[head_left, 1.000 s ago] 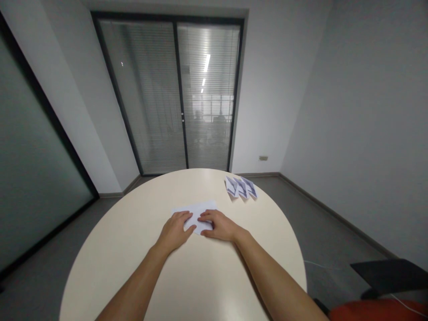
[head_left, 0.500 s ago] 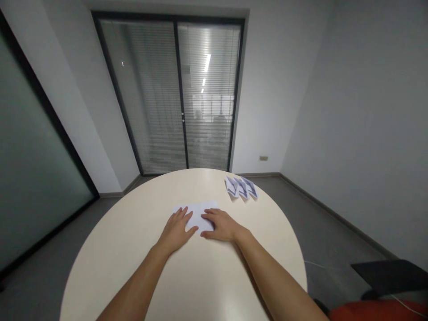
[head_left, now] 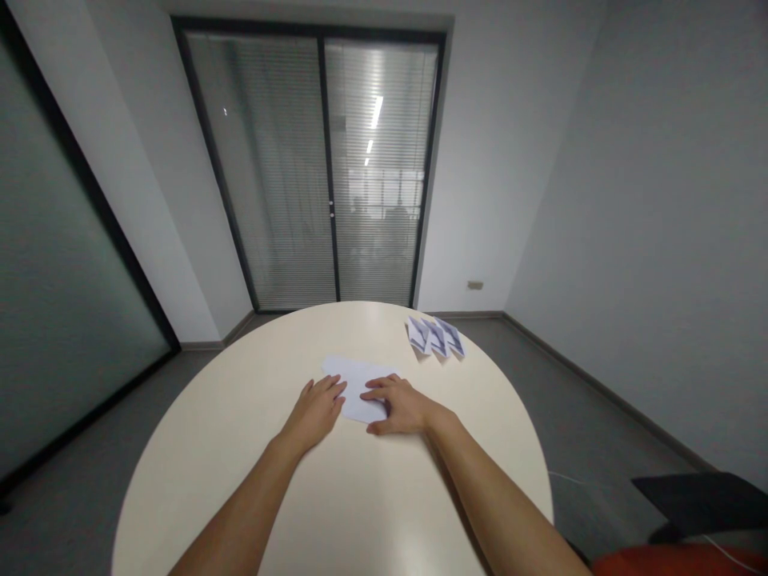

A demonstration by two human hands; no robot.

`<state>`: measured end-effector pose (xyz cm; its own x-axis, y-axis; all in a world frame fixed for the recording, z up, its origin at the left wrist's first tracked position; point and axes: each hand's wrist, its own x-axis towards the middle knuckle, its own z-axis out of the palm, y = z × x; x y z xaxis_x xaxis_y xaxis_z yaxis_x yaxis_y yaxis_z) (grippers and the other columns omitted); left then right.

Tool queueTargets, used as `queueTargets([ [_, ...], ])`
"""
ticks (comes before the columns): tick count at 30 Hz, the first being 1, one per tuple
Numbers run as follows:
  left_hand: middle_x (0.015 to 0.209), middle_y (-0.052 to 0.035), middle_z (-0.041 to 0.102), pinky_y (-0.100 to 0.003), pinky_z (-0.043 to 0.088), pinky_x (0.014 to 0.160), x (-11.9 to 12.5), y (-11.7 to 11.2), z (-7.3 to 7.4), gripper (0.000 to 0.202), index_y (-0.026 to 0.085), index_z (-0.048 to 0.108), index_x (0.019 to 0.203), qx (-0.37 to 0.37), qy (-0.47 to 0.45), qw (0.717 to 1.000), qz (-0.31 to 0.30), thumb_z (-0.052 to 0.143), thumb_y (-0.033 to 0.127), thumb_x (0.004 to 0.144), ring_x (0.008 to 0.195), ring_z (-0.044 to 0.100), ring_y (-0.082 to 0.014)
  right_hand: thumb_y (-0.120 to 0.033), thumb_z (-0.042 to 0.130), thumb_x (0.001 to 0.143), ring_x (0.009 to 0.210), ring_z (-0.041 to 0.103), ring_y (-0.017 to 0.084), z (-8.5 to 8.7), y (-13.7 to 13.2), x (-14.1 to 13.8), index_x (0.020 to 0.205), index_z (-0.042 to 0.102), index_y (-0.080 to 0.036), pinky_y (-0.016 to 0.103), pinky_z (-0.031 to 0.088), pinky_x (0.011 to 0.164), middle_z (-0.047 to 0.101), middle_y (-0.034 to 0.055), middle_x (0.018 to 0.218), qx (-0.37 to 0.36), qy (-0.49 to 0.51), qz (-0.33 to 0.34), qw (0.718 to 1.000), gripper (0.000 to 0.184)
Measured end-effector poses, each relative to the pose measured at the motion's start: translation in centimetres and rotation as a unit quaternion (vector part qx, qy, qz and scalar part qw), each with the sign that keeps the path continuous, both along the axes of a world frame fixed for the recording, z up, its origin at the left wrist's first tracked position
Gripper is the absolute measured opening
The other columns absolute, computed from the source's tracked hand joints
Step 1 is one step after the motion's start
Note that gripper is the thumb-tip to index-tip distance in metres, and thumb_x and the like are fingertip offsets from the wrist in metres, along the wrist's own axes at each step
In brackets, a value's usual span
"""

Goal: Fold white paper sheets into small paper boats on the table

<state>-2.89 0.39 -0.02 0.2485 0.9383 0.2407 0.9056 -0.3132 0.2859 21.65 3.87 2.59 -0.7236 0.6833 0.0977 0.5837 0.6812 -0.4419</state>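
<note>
Paper sheet (head_left: 358, 382): white, flat mid-table, between both grips.
Table (head_left: 240, 448): round, cream.
Right grip (head_left: 401, 406): open flat, fingers together, pressing sheet's 4 o'clock corner.
Left grip (head_left: 315, 410): open flat, fingertips touching sheet's 8 o'clock edge.
Folded papers (head_left: 436, 337): three, at sheet's 1 o'clock, near rim.

Your left hand (head_left: 315, 412) and right hand (head_left: 402, 406) lie flat, fingers out, against the white paper sheet (head_left: 360, 382) on the round table (head_left: 240, 448). At 1 o'clock from the sheet, three folded paper pieces (head_left: 436, 337) sit in a row near the table's far edge.
</note>
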Motion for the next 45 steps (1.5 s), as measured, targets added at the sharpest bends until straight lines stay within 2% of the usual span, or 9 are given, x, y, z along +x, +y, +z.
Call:
queueTargets([
  [8, 0.158, -0.0095, 0.044, -0.057, 0.021, 0.122, -0.9, 0.0, -0.2, 0.048, 0.026, 0.055, 0.144, -0.043, -0.002, 0.998, -0.034, 0.049, 0.039, 0.098, 0.149, 0.036, -0.0289, -0.057, 0.086, 0.063, 0.146, 0.032, 0.04, 0.2, 0.4, 1.0, 0.136, 0.064, -0.035, 0.058, 0.021, 0.118, 0.048, 0.0066, 0.155, -0.082, -0.008, -0.006, 0.997, 0.079],
  [11, 0.152, -0.0096, 0.053, -0.06, 0.016, 0.123, -1.0, 0.0, -0.2, 0.043, 0.027, 0.061, 0.138, -0.018, -0.008, 0.999, -0.027, 0.052, 0.039, 0.098, 0.144, 0.042, -0.0292, -0.06, 0.087, 0.059, 0.152, 0.02, 0.041, 0.3, 0.4, 1.4, 0.141, 0.058, -0.036, 0.062, 0.009, 0.121, 0.038, 0.0063, 0.161, -0.115, -0.029, -0.022, 0.993, 0.091],
  [15, 0.141, -0.0092, 0.063, -0.056, 0.022, 0.122, -0.8, 0.0, 0.3, 0.034, 0.027, 0.068, 0.128, 0.007, -0.019, 0.999, -0.035, 0.053, 0.031, 0.097, 0.133, 0.053, -0.0257, -0.06, 0.087, 0.058, 0.152, 0.022, 0.04, 0.4, 0.3, 1.5, 0.141, 0.058, -0.038, 0.065, 0.003, 0.12, 0.039, 0.0071, 0.161, -0.111, -0.036, -0.035, 0.993, 0.09],
  [20, 0.14, -0.009, 0.063, -0.051, 0.028, 0.12, -0.6, -0.1, 0.5, 0.034, 0.025, 0.069, 0.126, 0.004, -0.034, 0.997, -0.075, 0.053, 0.036, 0.098, 0.133, 0.054, -0.026, -0.055, 0.082, 0.069, 0.144, 0.039, 0.037, 0.4, 0.3, 1.3, 0.123, 0.072, -0.033, 0.062, 0.009, 0.12, 0.053, 0.0093, 0.151, -0.079, 0.008, -0.045, 0.996, 0.059],
  [25, 0.148, -0.0083, 0.057, -0.051, 0.031, 0.12, -0.3, -0.5, 0.9, 0.039, 0.024, 0.068, 0.125, -0.034, -0.052, 0.994, -0.087, 0.057, 0.047, 0.095, 0.144, 0.043, -0.0318, -0.038, 0.068, 0.085, 0.128, 0.057, 0.031, 0.7, 0.6, 1.5, 0.097, 0.081, -0.029, 0.049, 0.031, 0.115, 0.066, 0.0072, 0.136, -0.048, 0.066, -0.022, 0.996, 0.02],
  [32, 0.141, -0.0068, 0.063, -0.044, 0.04, 0.114, -0.3, -0.3, 1.3, 0.024, 0.023, 0.069, 0.098, -0.032, -0.087, 0.991, -0.1, 0.052, 0.04, 0.098, 0.14, 0.048, -0.0303, -0.046, 0.052, 0.098, 0.093, 0.067, 0.024, 1.6, 0.1, 1.2, 0.078, 0.075, -0.019, 0.033, 0.048, 0.085, 0.076, 0.0072, 0.099, -0.055, 0.116, -0.006, 0.992, 0.04],
  [36, 0.144, -0.0074, 0.061, -0.046, 0.036, 0.117, -0.5, 0.0, 0.9, 0.032, 0.022, 0.069, 0.11, -0.035, -0.086, 0.992, -0.085, 0.044, 0.04, 0.101, 0.142, 0.046, -0.0299, -0.054, 0.04, 0.102, 0.076, 0.062, 0.02, 1.4, 0.2, 1.1, 0.084, 0.072, -0.018, 0.031, 0.046, 0.076, 0.073, 0.0052, 0.083, -0.056, 0.118, -0.055, 0.99, 0.051],
  [42, 0.141, -0.0093, 0.063, -0.043, 0.036, 0.117, -0.2, -0.1, 0.7, 0.029, 0.02, 0.069, 0.108, -0.032, -0.103, 0.99, -0.086, 0.044, 0.033, 0.1, 0.14, 0.048, -0.028, -0.042, 0.044, 0.102, 0.073, 0.059, 0.019, 1.1, 0.2, 0.8, 0.084, 0.068, -0.017, 0.028, 0.041, 0.07, 0.07, 0.0071, 0.083, -0.017, 0.106, -0.061, 0.992, 0.04],
  [45, 0.125, -0.0107, 0.069, -0.039, 0.044, 0.106, 0.0, -0.4, 1.1, 0.024, 0.02, 0.067, 0.095, -0.015, -0.124, 0.987, -0.101, 0.046, 0.029, 0.098, 0.122, 0.06, -0.0255, -0.036, 0.045, 0.102, 0.072, 0.057, 0.017, 1.2, 0.0, 0.5, 0.086, 0.067, -0.016, 0.027, 0.038, 0.067, 0.069, 0.0071, 0.083, -0.007, 0.102, -0.068, 0.992, 0.033],
])
